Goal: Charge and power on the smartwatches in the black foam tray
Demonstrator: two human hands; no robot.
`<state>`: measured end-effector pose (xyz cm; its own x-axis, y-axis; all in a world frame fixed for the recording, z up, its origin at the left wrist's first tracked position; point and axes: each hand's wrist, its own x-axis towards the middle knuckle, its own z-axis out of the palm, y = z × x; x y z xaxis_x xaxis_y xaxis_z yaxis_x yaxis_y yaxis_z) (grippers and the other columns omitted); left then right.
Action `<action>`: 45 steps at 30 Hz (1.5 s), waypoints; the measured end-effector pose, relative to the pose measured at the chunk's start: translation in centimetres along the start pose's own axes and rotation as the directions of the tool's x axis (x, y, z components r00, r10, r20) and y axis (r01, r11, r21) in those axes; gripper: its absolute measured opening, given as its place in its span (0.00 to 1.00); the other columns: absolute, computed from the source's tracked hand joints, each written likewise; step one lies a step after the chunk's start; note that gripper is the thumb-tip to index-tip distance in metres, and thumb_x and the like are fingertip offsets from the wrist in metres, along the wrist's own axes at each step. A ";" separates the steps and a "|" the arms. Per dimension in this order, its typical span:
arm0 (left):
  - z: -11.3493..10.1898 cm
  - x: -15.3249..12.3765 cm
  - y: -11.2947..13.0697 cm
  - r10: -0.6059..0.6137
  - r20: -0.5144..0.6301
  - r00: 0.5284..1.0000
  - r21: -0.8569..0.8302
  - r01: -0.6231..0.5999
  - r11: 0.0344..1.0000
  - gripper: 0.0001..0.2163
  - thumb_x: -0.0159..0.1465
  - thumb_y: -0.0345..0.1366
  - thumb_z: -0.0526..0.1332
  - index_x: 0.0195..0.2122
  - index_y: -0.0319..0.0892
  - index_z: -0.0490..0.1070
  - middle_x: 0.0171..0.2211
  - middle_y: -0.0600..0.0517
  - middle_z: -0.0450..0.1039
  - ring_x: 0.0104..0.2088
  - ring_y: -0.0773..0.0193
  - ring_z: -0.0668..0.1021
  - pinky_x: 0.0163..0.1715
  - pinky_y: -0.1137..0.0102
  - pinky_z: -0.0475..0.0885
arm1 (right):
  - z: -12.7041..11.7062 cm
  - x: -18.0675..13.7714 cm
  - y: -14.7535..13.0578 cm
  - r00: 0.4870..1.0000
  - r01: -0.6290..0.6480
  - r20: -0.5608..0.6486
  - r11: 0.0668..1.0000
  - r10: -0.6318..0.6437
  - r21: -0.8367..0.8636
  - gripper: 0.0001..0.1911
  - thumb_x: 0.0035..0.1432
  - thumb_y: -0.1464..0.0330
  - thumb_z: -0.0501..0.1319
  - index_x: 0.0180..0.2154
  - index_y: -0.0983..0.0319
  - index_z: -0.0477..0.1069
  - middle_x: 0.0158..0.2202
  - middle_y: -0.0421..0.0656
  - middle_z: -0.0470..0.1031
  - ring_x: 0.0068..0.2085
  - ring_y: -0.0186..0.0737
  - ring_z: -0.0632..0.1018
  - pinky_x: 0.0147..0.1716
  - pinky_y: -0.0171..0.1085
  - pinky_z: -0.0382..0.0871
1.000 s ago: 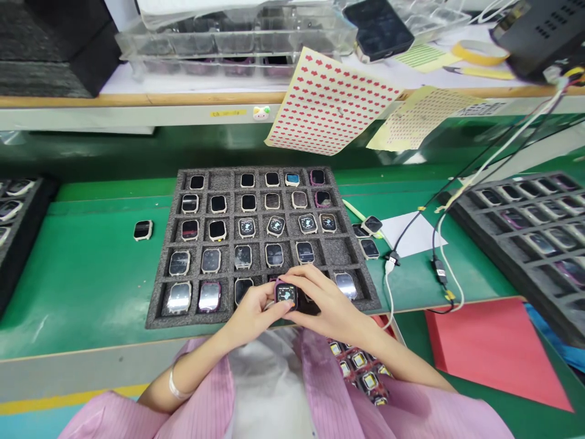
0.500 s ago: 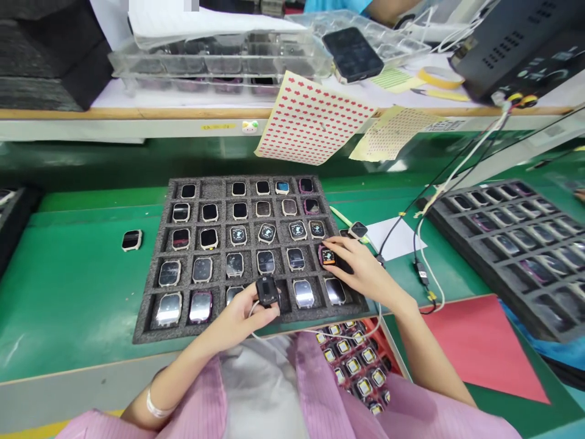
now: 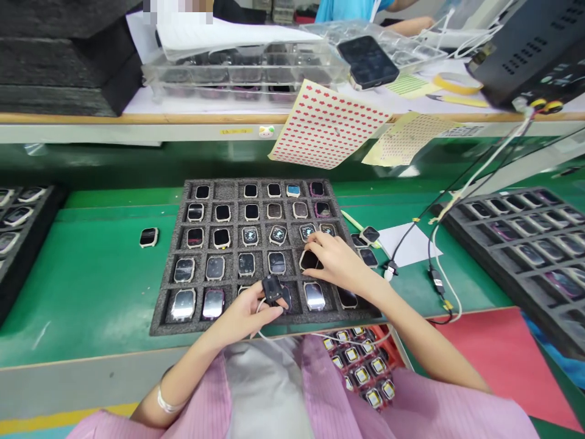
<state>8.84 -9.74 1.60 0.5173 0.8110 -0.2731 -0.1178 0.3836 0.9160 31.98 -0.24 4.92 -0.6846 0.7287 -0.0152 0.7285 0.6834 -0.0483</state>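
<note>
A grey foam tray [image 3: 158, 317] with rows of smartwatches lies on the green bench in front of me. My right hand [image 3: 340, 263] is closed at the edges of a dark-screened smartwatch [image 3: 309, 261] in the fourth row, fingertips on one side and thumb below. Part of that watch and the slot to its right are hidden by the hand. Over the tray's front row, my left hand [image 3: 253, 311] is closed on a small black box-like device [image 3: 272, 289] with a white cable. Several watches in the middle row, such as this one [image 3: 250, 236], show lit dials.
A single watch [image 3: 148, 237] lies left of the tray; another [image 3: 369, 235] lies right, by a white paper [image 3: 411, 244]. More foam trays stand at left [image 3: 27, 262] and right [image 3: 530, 256]. Cables [image 3: 434, 244] hang at right. Below the bench edge is a red crate [image 3: 388, 353] of parts.
My right hand has left a purple-edged watch with a lit screen and moved one slot left to the dark-screened watch. My left hand still holds the black device. The view has shifted slightly left.
</note>
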 end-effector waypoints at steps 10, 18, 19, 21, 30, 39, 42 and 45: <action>-0.3 0.1 0.0 0.001 0.011 1.000 -0.035 0.000 0.999 0.17 0.59 0.39 0.63 0.46 0.38 0.65 0.43 0.46 0.73 0.17 0.80 0.61 0.13 0.79 0.56 | 0.2 -1.9 -1.3 0.956 -0.148 -0.227 0.974 0.185 0.173 0.19 0.55 0.66 0.66 0.47 0.66 0.71 0.45 0.53 0.73 0.47 0.54 0.74 0.47 0.52 0.67; -0.7 0.2 -1.0 0.012 0.026 1.000 -0.063 -0.010 0.998 0.23 0.55 0.34 0.67 0.51 0.39 0.65 0.33 0.55 0.67 0.19 0.78 0.59 0.19 0.77 0.55 | -0.7 -1.3 -6.5 0.973 0.189 -0.202 0.883 -0.110 0.430 0.21 0.59 0.66 0.61 0.54 0.62 0.65 0.48 0.49 0.73 0.49 0.49 0.72 0.49 0.49 0.67; -0.8 0.2 -1.0 0.007 0.021 1.000 -0.054 -0.006 0.999 0.23 0.55 0.35 0.67 0.51 0.39 0.65 0.30 0.57 0.66 0.20 0.78 0.59 0.19 0.77 0.55 | -0.4 -1.1 -6.9 0.973 0.198 -0.195 0.881 -0.124 0.430 0.21 0.60 0.67 0.61 0.54 0.62 0.65 0.48 0.50 0.72 0.49 0.49 0.72 0.49 0.50 0.67; -0.7 0.2 -1.0 0.008 0.023 1.000 -0.032 -0.007 0.999 0.23 0.56 0.37 0.67 0.52 0.39 0.65 0.29 0.57 0.65 0.20 0.76 0.60 0.20 0.77 0.56 | -0.1 -0.8 -7.2 0.972 0.213 -0.188 0.872 -0.143 0.440 0.20 0.60 0.66 0.61 0.54 0.62 0.66 0.48 0.50 0.72 0.49 0.49 0.72 0.49 0.50 0.67; 0.0 0.8 -1.1 0.142 -0.143 0.979 -0.072 -0.154 0.985 0.15 0.58 0.42 0.64 0.40 0.36 0.72 0.36 0.48 0.74 0.37 0.62 0.73 0.39 0.69 0.68 | 0.1 -0.5 -7.2 0.950 0.291 -0.241 0.850 -0.200 0.439 0.20 0.64 0.66 0.56 0.57 0.61 0.62 0.51 0.49 0.73 0.52 0.48 0.72 0.52 0.52 0.66; -0.2 0.3 -1.1 0.087 -0.150 0.985 -0.191 -0.116 0.975 0.16 0.55 0.45 0.67 0.34 0.36 0.73 0.28 0.52 0.69 0.30 0.66 0.70 0.33 0.71 0.65 | 1.3 -0.7 -7.6 0.949 0.260 -0.295 0.816 -0.115 0.517 0.25 0.60 0.67 0.61 0.58 0.60 0.61 0.51 0.50 0.73 0.52 0.48 0.74 0.52 0.52 0.69; -0.2 0.3 -1.1 0.080 -0.130 0.988 -0.204 -0.105 0.973 0.16 0.55 0.45 0.67 0.34 0.36 0.72 0.28 0.52 0.68 0.30 0.66 0.69 0.33 0.71 0.65 | 1.6 -0.9 -7.9 0.956 0.224 -0.286 0.786 -0.063 0.576 0.25 0.59 0.67 0.63 0.57 0.59 0.62 0.52 0.50 0.72 0.52 0.48 0.73 0.51 0.50 0.71; -0.2 0.3 -1.2 0.084 -0.119 0.989 -0.192 -0.106 0.976 0.15 0.55 0.44 0.67 0.34 0.36 0.72 0.28 0.53 0.67 0.30 0.67 0.68 0.33 0.72 0.64 | 1.8 -1.1 -7.9 0.964 0.193 -0.265 0.759 -0.027 0.622 0.26 0.58 0.65 0.64 0.57 0.59 0.63 0.52 0.50 0.71 0.52 0.48 0.73 0.51 0.49 0.71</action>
<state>8.97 -9.87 0.37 0.4008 0.8872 -0.2286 -0.3323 0.3733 0.8662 26.92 -6.57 3.53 -0.6731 0.6954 0.2516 0.4053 0.6314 -0.6611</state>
